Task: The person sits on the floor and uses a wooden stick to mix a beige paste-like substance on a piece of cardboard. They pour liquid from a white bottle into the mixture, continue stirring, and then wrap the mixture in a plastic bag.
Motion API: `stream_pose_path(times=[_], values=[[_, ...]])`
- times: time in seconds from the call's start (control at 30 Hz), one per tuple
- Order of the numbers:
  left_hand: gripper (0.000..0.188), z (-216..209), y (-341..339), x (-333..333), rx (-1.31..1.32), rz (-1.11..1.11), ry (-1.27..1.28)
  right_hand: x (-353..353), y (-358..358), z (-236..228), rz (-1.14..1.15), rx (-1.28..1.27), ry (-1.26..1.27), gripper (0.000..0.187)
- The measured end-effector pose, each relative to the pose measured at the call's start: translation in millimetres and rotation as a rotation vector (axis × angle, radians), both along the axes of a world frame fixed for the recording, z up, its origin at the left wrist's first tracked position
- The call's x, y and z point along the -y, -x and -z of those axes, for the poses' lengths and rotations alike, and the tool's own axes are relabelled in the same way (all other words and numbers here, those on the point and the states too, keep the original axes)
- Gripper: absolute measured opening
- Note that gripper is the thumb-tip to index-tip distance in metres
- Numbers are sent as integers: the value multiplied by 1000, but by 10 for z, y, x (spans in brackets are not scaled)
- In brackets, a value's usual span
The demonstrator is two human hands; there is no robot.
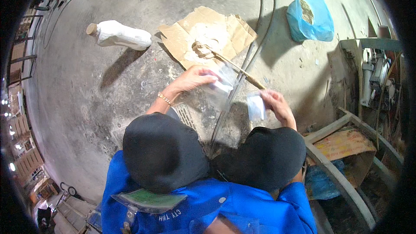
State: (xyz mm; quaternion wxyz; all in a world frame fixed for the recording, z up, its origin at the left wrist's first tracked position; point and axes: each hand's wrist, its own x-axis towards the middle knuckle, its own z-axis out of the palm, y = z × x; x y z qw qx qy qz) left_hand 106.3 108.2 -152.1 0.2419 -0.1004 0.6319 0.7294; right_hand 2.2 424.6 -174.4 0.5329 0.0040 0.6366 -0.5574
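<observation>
At the centre of the frame, the left hand (195, 79) pinches a clear bag (222, 87), fingers closed on its upper edge, and the bag hangs over the concrete floor (86, 86). Just right of it, the right hand (277, 106) grips a small pouch (255, 107), thumb and fingers closed round its right side. The two packets sit near each other without touching. There's a bracelet (164, 99) on the left wrist.

Right behind the hands, a stick (236, 67) lies slanted, its upper end on a torn cardboard sheet (236, 32) at upper centre. A pale smear of paste (208, 34) sits in the middle of that sheet. Two dark cables (262, 21) curve down from the top edge, pass the cardboard's right side and run under the bag toward the lower centre.

Upper left, a white bottle (121, 34) lies on its side, its brown cap pointing left. Upper right, a blue bag (312, 15) stands open with tan material showing inside.

Lower down, two black knees (164, 151) fill the middle of the frame, with blue sleeves (242, 208) along the bottom edge. At the right edge, a grey metal frame (342, 173) crosses an orange board (342, 143), and machinery (375, 78) stands above it.
</observation>
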Motion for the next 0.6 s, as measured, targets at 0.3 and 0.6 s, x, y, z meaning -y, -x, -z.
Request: stream_pose_path(times=[0.3,0.6], values=[[25,46,-151,490,1,-499,-124,-221,-80,137,-614,-785,-499,37],[25,36,141,-7,-125,-428,27,1388,119,-367,-412,-413,275,80]])
